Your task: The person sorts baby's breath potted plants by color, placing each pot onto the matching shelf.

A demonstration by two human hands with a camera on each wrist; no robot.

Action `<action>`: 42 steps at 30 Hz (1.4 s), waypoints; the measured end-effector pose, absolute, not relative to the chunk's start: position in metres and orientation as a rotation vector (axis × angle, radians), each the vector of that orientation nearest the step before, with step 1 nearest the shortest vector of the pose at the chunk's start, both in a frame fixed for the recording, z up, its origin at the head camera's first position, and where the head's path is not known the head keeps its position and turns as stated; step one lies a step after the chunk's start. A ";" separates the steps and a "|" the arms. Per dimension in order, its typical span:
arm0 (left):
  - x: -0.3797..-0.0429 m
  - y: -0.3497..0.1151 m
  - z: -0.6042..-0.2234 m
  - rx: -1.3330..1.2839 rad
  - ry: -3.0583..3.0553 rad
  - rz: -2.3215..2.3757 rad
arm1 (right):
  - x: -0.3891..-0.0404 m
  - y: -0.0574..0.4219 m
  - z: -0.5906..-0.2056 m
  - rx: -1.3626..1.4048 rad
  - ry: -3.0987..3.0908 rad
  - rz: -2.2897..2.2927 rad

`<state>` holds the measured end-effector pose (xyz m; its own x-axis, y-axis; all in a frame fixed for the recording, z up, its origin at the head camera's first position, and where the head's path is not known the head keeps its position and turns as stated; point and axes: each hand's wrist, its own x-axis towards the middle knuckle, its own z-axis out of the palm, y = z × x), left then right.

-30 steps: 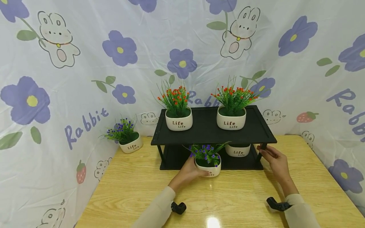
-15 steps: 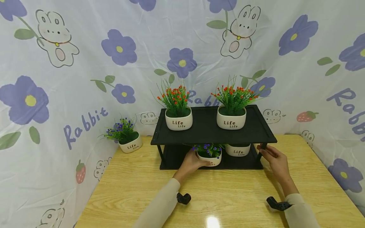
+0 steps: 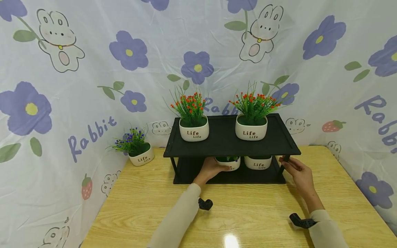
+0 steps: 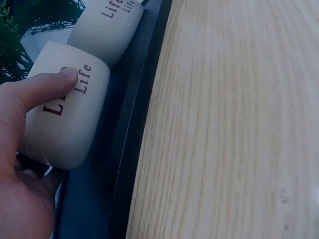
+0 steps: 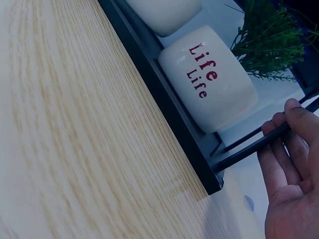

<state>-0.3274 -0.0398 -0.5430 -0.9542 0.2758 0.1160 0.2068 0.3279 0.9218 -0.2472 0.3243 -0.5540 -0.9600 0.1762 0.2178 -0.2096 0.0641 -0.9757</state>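
Note:
My left hand (image 3: 212, 168) grips a white potted plant (image 3: 234, 165) with purple flowers inside the lower tier of a black two-tier shelf (image 3: 220, 137). In the left wrist view the thumb lies across the lettering on the pot (image 4: 82, 122), with other fingers at its side. Whether its base touches the tier cannot be told. A second white pot (image 3: 258, 163) stands close beside it on the right; the upper tier hides most of both plants. My right hand (image 3: 300, 176) holds the shelf's front right post (image 5: 254, 149) between thumb and fingers.
Two pots with red-orange flowers, a left one (image 3: 194, 132) and a right one (image 3: 251, 131), stand on the upper tier. Another purple-flowered pot (image 3: 141, 158) sits left of the shelf on the wooden table (image 3: 248, 213). A printed cloth (image 3: 167, 38) hangs behind.
My left hand has moved the purple-flowered potted plant back from the shelf's front edge, under the upper tier. The right hand stays on the post.

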 end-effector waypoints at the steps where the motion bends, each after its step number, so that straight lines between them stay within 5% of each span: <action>1: -0.329 -0.039 -0.543 0.462 2.496 1.750 | -0.247 0.324 -0.554 0.034 -2.066 1.972; 42: -0.338 -0.031 -0.540 0.315 2.336 1.782 | -0.247 0.323 -0.555 0.022 -2.043 2.000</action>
